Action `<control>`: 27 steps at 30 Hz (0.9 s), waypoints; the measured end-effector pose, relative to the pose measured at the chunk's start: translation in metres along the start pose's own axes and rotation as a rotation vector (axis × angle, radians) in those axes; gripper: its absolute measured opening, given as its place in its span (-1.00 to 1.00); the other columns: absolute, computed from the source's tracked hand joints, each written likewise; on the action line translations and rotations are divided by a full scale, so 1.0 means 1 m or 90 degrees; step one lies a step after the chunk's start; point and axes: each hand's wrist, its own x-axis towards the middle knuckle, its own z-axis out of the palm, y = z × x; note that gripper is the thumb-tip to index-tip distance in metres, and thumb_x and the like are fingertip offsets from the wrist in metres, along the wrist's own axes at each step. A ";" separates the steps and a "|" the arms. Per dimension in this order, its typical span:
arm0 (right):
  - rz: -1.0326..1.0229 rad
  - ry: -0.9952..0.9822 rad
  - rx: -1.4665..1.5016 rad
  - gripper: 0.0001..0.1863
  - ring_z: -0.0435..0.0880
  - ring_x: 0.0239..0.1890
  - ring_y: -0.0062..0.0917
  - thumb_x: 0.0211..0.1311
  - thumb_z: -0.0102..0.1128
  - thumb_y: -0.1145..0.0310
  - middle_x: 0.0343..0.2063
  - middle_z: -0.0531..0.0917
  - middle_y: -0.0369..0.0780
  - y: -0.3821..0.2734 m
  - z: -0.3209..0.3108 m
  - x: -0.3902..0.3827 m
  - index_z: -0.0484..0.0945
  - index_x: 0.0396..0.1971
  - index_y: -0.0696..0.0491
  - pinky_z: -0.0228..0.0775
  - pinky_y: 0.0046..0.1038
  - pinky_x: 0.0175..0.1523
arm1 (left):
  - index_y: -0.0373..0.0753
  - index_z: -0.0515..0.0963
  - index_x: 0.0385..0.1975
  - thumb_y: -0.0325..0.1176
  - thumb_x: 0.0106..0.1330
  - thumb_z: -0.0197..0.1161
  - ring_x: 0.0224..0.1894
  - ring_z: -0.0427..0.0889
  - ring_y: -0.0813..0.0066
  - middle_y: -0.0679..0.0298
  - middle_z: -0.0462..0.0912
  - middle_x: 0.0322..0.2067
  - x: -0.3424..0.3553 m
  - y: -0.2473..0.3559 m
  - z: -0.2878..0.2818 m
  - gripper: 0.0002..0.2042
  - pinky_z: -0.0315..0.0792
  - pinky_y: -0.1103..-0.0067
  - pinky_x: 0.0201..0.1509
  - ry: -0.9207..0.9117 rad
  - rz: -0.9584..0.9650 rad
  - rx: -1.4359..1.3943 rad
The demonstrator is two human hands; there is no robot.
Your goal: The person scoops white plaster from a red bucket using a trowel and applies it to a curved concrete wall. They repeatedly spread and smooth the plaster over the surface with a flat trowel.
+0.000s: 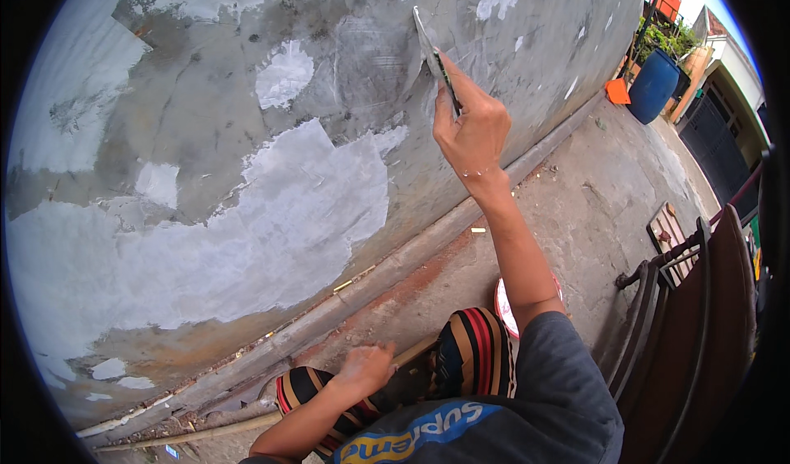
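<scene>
Right hand (476, 131) clamped on thin scraper (431, 56), blade raised at grey wall (206, 94), above and right of large pale patch (304, 201); blade contact unclear. Left hand (366, 370) low near knees; cannot tell whether closed. Step looks like spreading pale filler. Next move likely calls for shallow blade angle, even pressure across bare grey.

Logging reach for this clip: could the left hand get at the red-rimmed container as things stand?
Probably not directly: the right knee lies between the left hand and the red-rimmed container, which the right forearm partly hides.
</scene>
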 end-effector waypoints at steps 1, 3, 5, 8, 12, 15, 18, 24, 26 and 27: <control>-0.011 0.003 0.011 -0.50 0.71 -0.50 -0.42 0.09 0.20 0.59 -0.25 0.74 -0.13 -0.007 0.003 -0.009 0.60 0.09 -0.02 0.43 -0.50 -0.44 | -0.33 0.41 -0.04 -0.20 0.29 0.23 -0.10 0.63 -0.07 -0.07 0.61 -0.17 0.000 0.000 0.000 -0.62 0.52 0.20 -0.05 0.005 0.010 0.000; -0.041 -0.031 0.035 -0.44 0.75 -0.39 -0.41 0.02 0.20 0.62 -0.22 0.74 -0.15 -0.029 0.008 -0.030 0.59 0.11 -0.05 0.51 -0.49 -0.38 | -0.33 0.41 -0.04 -0.20 0.29 0.23 -0.11 0.64 -0.07 -0.07 0.61 -0.17 0.001 0.001 0.002 -0.62 0.52 0.20 -0.06 -0.005 0.014 0.003; -0.063 -0.105 0.072 -0.41 0.76 -0.33 -0.39 -0.01 0.19 0.64 -0.19 0.74 -0.15 -0.037 0.006 -0.049 0.57 0.11 -0.05 0.55 -0.47 -0.33 | -0.32 0.42 -0.02 -0.18 0.29 0.22 -0.11 0.64 -0.07 -0.07 0.61 -0.17 0.007 0.000 0.001 -0.61 0.53 0.19 -0.08 -0.029 0.009 0.017; -0.080 -0.197 0.129 -0.46 0.77 -0.29 -0.38 0.00 0.19 0.64 -0.18 0.73 -0.12 -0.039 -0.011 -0.054 0.59 0.08 -0.01 0.56 -0.47 -0.31 | -0.35 0.44 -0.06 -0.23 0.28 0.23 -0.13 0.66 -0.04 -0.09 0.64 -0.23 0.013 0.004 -0.001 -0.64 0.53 0.22 -0.12 -0.037 0.003 0.015; -0.037 -0.074 0.171 -0.64 0.72 -0.47 -0.49 0.15 0.19 0.56 -0.35 0.74 -0.13 -0.022 -0.040 0.022 0.65 -0.03 0.05 0.45 -0.54 -0.41 | -0.34 0.43 -0.02 -0.20 0.28 0.22 -0.14 0.67 -0.02 -0.06 0.65 -0.23 0.010 -0.001 0.000 -0.62 0.54 0.22 -0.10 0.002 0.017 0.035; 0.060 0.024 0.154 -0.70 0.66 -0.57 -0.43 0.18 0.18 0.51 -0.42 0.72 -0.13 -0.005 -0.046 0.088 0.69 -0.09 0.00 0.35 -0.53 -0.47 | -0.29 0.40 -0.04 -0.09 0.34 0.17 -0.17 0.67 -0.07 -0.06 0.66 -0.25 0.015 -0.006 0.001 -0.61 0.54 0.16 -0.14 -0.029 0.008 0.051; -0.055 0.106 0.098 -0.65 0.65 -0.57 -0.44 0.13 0.19 0.52 -0.38 0.74 -0.18 -0.008 -0.035 0.118 0.69 -0.06 -0.06 0.36 -0.52 -0.47 | -0.30 0.39 -0.03 -0.08 0.35 0.17 -0.17 0.67 -0.09 -0.06 0.67 -0.29 0.016 -0.005 -0.005 -0.59 0.55 0.15 -0.17 -0.045 0.000 0.050; -0.185 0.160 0.017 -0.63 0.73 -0.43 -0.44 0.13 0.26 0.54 -0.27 0.76 -0.21 -0.036 -0.015 0.120 0.69 -0.05 -0.10 0.45 -0.57 -0.36 | -0.31 0.40 -0.02 -0.05 0.37 0.13 -0.16 0.67 -0.08 -0.07 0.66 -0.29 0.017 -0.016 0.003 -0.58 0.55 0.14 -0.16 -0.027 0.013 0.030; -0.194 0.178 -0.017 -0.60 0.74 -0.41 -0.46 0.11 0.26 0.54 -0.24 0.76 -0.23 -0.035 -0.013 0.127 0.68 -0.03 -0.13 0.46 -0.57 -0.36 | -0.32 0.41 -0.01 -0.08 0.35 0.14 -0.15 0.67 -0.07 -0.07 0.66 -0.26 0.022 -0.022 0.007 -0.58 0.55 0.15 -0.14 -0.019 0.018 0.022; -0.203 0.190 -0.029 -0.58 0.74 -0.40 -0.45 0.10 0.26 0.55 -0.23 0.75 -0.24 -0.034 -0.012 0.133 0.68 -0.02 -0.14 0.46 -0.57 -0.36 | -0.33 0.41 -0.02 -0.11 0.34 0.17 -0.15 0.67 -0.06 -0.07 0.66 -0.25 0.024 -0.026 0.017 -0.59 0.55 0.16 -0.13 -0.008 0.022 0.016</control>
